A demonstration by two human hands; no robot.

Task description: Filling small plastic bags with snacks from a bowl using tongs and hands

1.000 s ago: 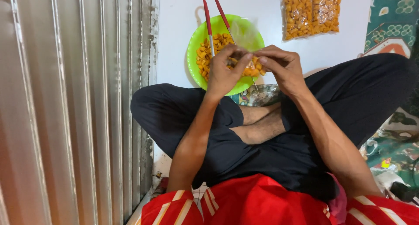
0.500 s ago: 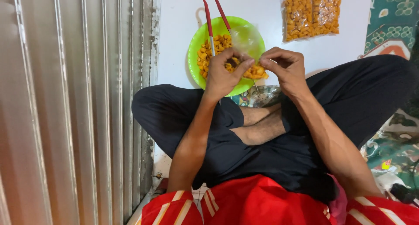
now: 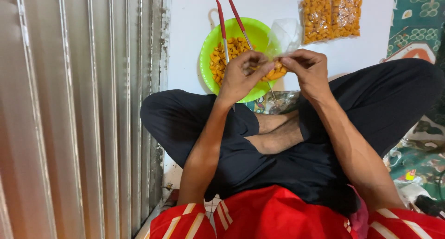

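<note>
I sit cross-legged and hold a small clear plastic bag (image 3: 283, 35) over a green plate (image 3: 252, 30) of orange snack pieces. My left hand (image 3: 240, 74) pinches one side of the bag's mouth, and my right hand (image 3: 308, 72) pinches the other side. A few orange pieces (image 3: 276, 72) show between my fingers. Red-handled metal tongs (image 3: 227, 12) lie across the plate, partly hidden under my left hand.
Several filled, sealed bags of orange snacks (image 3: 331, 14) lie on the white sheet (image 3: 185, 35) at the upper right. A corrugated metal shutter (image 3: 79, 114) runs along the left. A green patterned mat (image 3: 417, 16) lies to the right.
Both hands stay at the bag's mouth with small finger movements. The clear bag now stands up higher above my fingers.
</note>
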